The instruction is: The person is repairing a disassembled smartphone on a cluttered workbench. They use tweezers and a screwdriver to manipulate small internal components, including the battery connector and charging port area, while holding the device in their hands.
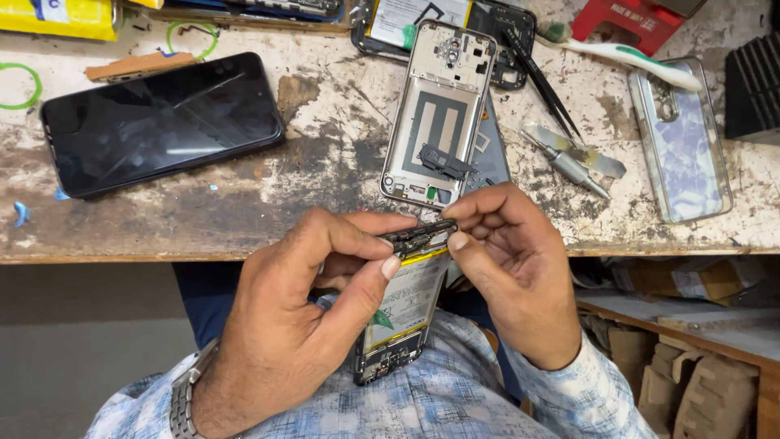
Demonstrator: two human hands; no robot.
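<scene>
Both hands pinch the top edge of an opened phone [404,313]: the left hand [309,317] has thumb and forefinger clenched on its dark upper end, and the right hand [508,260] grasps the same end from the other side with its fingertips. This phone is held above the person's lap, just below the counter [325,219] edge, its long axis running from lower left near the shirt up toward the counter. Its exposed inside shows a pale battery with a yellow border and a dark circuit section at the lower end; the left palm hides much of one side, and the small parts under the fingertips are hard to make out.

Just beyond, on the scarred, paint-worn counter, lies a silvery phone frame [439,114], pointing away. Left of it rests a glossy black phone [162,122], screen up. To the right are a metal screwdriver [565,162], black tweezers [540,81] and a clear, marbled case [681,138]. Items along the far edge are cut off.
</scene>
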